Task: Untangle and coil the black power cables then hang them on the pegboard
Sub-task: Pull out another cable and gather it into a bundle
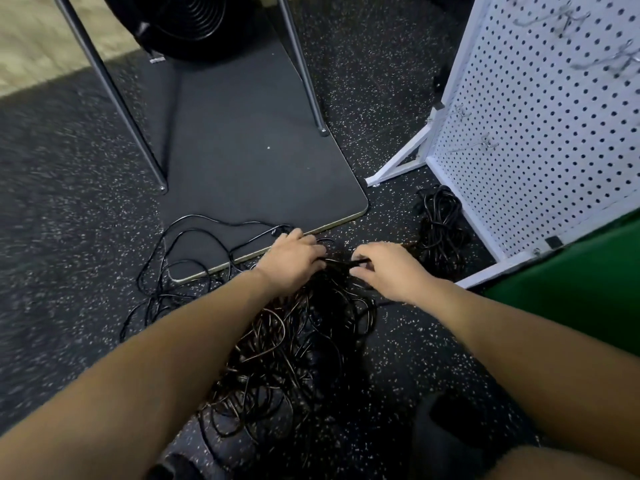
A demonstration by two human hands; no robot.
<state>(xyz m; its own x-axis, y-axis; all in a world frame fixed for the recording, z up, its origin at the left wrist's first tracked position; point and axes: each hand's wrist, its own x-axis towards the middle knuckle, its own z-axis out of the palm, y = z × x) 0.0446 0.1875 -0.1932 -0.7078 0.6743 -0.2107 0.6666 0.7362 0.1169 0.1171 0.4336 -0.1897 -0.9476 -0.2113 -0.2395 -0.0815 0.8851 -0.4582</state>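
Underfoot, the speckled rubber floor (69,271) carried everything. My white pegboard (540,140) stood right, its hooks bare. Glossy, springy cables (287,341) lay knotted before me; a smaller bundle (441,230) sat beside the board. My left hand (292,259) and right hand (388,271), fingers curled, pinched one strand. I judged gentle feeding beat yanking.

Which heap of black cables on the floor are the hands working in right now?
The big tangled heap in the middle; both the left hand and right hand grip strands at its top. The smaller heap beside the pegboard lies untouched.
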